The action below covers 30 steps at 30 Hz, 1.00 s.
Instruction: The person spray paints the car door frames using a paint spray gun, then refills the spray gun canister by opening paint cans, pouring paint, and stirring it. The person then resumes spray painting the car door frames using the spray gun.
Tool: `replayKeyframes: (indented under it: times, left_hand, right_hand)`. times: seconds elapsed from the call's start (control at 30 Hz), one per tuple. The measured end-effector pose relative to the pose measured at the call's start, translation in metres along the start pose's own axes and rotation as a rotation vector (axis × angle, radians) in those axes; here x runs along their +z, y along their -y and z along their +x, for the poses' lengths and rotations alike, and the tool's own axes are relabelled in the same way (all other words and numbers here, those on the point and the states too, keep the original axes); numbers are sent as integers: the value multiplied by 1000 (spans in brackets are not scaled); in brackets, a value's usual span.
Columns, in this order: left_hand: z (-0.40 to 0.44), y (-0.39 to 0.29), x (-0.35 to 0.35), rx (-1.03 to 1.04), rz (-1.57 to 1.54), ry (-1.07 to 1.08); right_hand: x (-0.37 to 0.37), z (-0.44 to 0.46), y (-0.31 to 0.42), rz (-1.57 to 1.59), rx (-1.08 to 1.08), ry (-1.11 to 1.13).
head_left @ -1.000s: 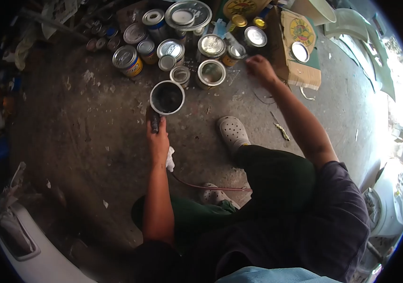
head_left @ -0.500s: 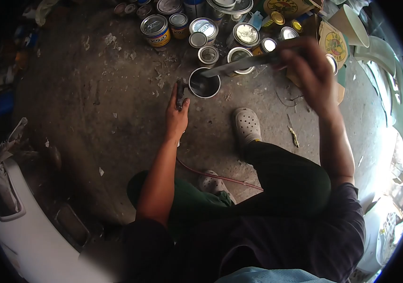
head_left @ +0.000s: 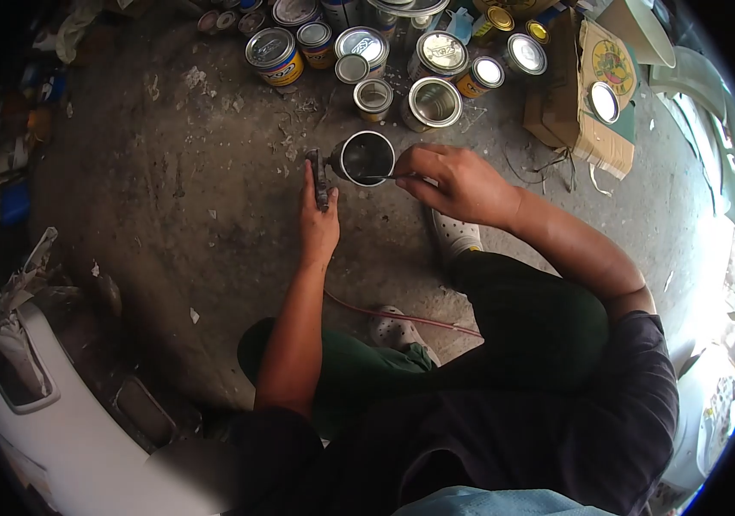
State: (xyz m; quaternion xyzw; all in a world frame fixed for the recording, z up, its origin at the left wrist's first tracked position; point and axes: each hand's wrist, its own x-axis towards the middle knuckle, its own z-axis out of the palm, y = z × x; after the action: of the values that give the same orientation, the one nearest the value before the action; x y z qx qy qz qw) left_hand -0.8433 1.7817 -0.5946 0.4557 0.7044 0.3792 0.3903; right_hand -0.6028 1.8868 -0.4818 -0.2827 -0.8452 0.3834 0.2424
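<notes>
Head view: looking down past both arms toward a concrete floor [head_left: 187, 206].
Left hand [head_left: 320, 228]: wrapped around the dark handle of a spray gun [head_left: 322, 185], with thumb to the right and fingers to the left; same hold as in both earlier frames.
Cup [head_left: 367, 155]: fixed to the spray gun, just right of the left-hand grip, mouth facing up, pale round rim, dark inside.
Right hand [head_left: 464, 182]: pinching a narrow strip [head_left: 379, 177] between thumb and fingers, just beside the cup's right edge; lower and closer in than half a second ago, and well back from the cans, reached toward a second ago.
Strip: running left from the right-hand pinch to the cup, nearly edge-on; half a second ago slanting down from above, broad face showing. Cannot tell how deep inside.
Cans [head_left: 274, 57]: grouped ahead of both grips, mostly lidded.
Silver-rimmed tin [head_left: 434, 103]: standing ahead of the right-hand pinch, nearest that side.
Cardboard box [head_left: 557, 112]: ahead and right of the right-hand pinch.
Perforated clog [head_left: 458, 230]: directly behind the right-hand pinch, now partly covered; fully exposed half a second ago.
Reddish hose [head_left: 419, 320]: trailing behind the left-hand grip, off to the right.
</notes>
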Motion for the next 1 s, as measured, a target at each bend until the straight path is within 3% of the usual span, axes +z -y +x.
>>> replayKeyframes:
  times: [0.13,0.23,0.37,0.43,0.57,0.63,0.73,0.87,0.93,1.0]
  left_hand:
    - [-4,-3,-1,-50,39,9]
    - [-5,-1,-1,-31,72,-9]
    - [-6,1,-2,-26,18,-6]
    - [-6,4,-3,-46,57,-13]
    - [-8,7,-5,-34,68,-12]
    - [-8,3,-5,-38,61,-23]
    - [-8,4,-6,-12,89,-41]
    - [-7,3,-8,-34,74,-42]
    - [-7,4,-10,-11,92,-56]
    - [-7,4,-10,-19,93,-58]
  right_hand:
    - [-2,8,-16,-331,-145,-91]
    - [-2,7,-10,-397,-173,-165]
    - [16,-7,-8,-312,20,-102]
    - [19,-7,-4,-7,168,-33]
    - [13,-2,-9,-30,40,-25]
    - [7,4,-16,-275,-90,-11]
    - [2,10,-15,-386,-151,-97]
    - [11,4,-15,-358,-93,-96]
    - [17,1,-14,-95,35,-56]
    - [13,3,-13,-94,-11,-52]
